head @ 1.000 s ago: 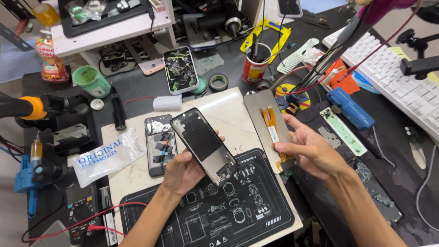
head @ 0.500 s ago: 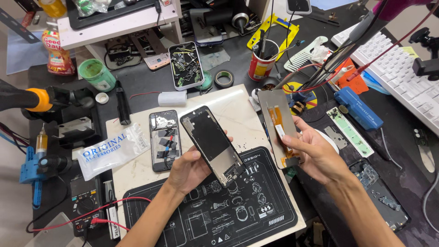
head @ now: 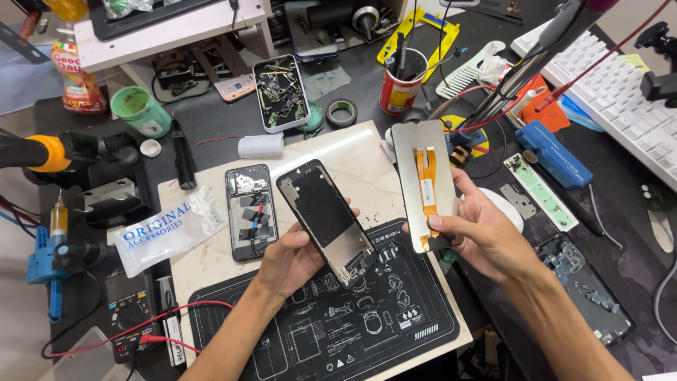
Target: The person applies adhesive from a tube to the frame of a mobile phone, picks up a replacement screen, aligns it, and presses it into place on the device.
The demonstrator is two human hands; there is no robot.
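While the black printed work mat [head: 310, 331] lies nearest on the pale slab [head: 360, 162], the left hand [head: 293, 257] is closed around the lower end of a black phone frame [head: 326, 220], held just above the mat. Its long axis runs diagonally, the top end pointing up and to the left. The right hand [head: 486, 236] pinches the bottom of a grey display panel [head: 422, 185] with an orange flex cable, held nearly upright, tipped slightly left. An opened phone [head: 250, 210] lies flat beside a clear plastic packet [head: 166, 227]. Farther back stand a tray of small parts [head: 281, 92], a red cup of tools [head: 400, 88] and a white keyboard [head: 613, 92].
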